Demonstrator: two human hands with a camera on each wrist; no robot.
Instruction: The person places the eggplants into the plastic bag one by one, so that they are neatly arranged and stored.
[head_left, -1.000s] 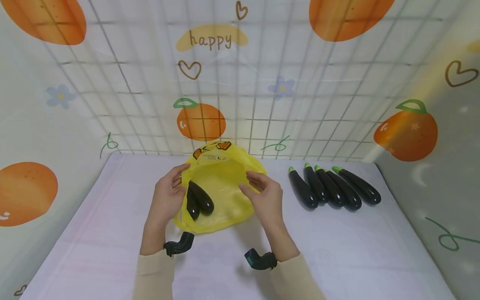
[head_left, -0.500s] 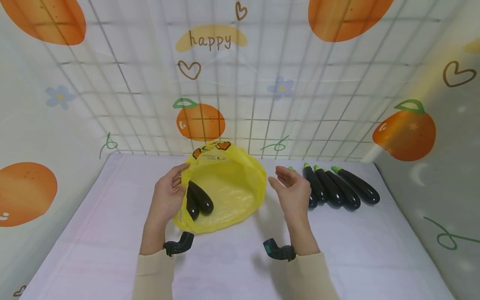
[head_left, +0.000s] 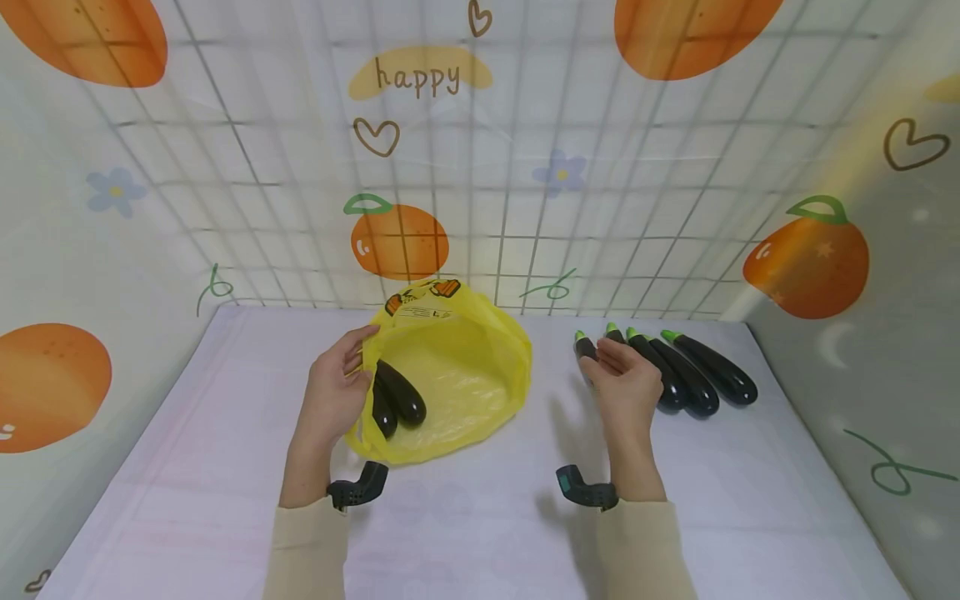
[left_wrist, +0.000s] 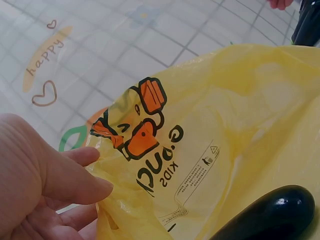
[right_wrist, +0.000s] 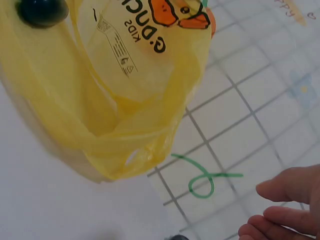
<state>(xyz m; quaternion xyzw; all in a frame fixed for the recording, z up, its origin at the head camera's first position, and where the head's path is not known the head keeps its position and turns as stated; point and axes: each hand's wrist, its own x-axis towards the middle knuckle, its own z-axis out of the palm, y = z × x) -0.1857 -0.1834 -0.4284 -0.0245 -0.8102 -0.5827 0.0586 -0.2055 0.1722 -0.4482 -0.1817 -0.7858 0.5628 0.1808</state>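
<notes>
Left hand (head_left: 337, 385) pinches the bag (head_left: 468, 379) at its nine o'clock edge; right hand (head_left: 628, 390), loosely spread and empty, hovers by the eggplants (head_left: 686, 379) toward three (best grasped singly, mid-body, bag held wide).

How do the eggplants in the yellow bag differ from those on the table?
Two bagged eggplants show inside the yellow bag; five table eggplants show on the table. No green caps show on the bagged eggplants; the table eggplants show theirs. The right hand partly hides some table eggplants, not the bagged ones. Both groups look glossy black.
</notes>
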